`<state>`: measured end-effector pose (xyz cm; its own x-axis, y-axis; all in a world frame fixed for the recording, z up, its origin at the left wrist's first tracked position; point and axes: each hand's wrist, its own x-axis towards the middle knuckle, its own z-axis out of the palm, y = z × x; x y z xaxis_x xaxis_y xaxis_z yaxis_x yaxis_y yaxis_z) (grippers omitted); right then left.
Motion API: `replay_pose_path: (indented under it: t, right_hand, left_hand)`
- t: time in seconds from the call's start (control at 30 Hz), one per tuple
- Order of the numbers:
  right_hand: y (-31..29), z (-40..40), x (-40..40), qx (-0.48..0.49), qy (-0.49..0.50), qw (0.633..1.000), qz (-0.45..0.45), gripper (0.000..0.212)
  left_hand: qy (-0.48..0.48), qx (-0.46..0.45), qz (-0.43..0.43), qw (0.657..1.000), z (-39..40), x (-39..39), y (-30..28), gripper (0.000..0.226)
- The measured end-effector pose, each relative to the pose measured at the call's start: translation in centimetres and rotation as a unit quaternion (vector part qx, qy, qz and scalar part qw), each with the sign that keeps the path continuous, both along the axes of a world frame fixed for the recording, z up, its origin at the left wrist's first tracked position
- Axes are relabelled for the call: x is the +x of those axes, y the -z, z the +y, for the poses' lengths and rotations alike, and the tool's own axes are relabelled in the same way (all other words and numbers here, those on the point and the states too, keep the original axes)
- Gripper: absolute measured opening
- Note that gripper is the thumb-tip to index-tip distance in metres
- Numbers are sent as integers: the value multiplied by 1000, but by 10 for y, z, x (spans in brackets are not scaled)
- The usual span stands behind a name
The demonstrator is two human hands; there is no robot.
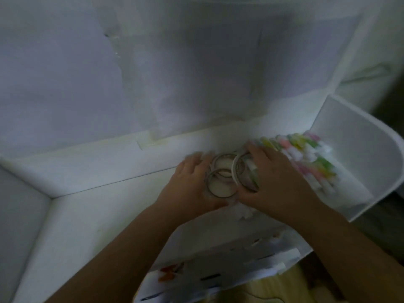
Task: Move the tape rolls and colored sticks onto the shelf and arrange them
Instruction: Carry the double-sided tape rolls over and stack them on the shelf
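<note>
Both hands, left hand (192, 184) and right hand (275, 182), curl around thin round tape rolls (220, 182) on the smooth white shelf (98, 215).

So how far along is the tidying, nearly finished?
Seemingly close. The colored sticks already lie on the white shelf, piled toward its right end. Both hands, left hand and right hand, are gathering the tape rolls beside them. Left: neatening the arrangement; blur hides details.

**Tape rolls and sticks on the shelf**

Three pale tape rolls (225, 174) are lying clustered on the white shelf (105, 206), one tilting on edge. Just right, pastel colored sticks (306, 158) are lying bunched against the shelf's side wall, blurred.
</note>
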<state>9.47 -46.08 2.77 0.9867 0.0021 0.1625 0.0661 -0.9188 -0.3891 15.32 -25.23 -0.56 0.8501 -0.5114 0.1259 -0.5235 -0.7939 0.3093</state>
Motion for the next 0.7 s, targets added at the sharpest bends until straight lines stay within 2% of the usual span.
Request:
replay_pose_path:
  t: [0.07, 0.17, 0.37, 0.57, 0.7]
  right_hand:
    - [3, -6, -10, -17, 8, 1000, -5, 97]
    - [10, -19, -27, -24, 17, 999, -22, 95]
    - [10, -33, -51, -3, 11, 1000, -11, 93]
    - [8, -27, -51, -18, -13, 1000, -18, 87]
    - [4, -5, -37, 14, -48, 998, -33, 82]
  left_hand:
    - [39, 36, 16, 998, -15, 6, 6, 121]
    - [92, 79, 42, 992, -30, 13, 7, 113]
    - [106, 137, 34, 984, -40, 18, -4, 93]
    - [56, 93, 15, 994, -24, 4, -7, 90]
    - [-11, 27, 6, 1000, 14, -21, -9, 91]
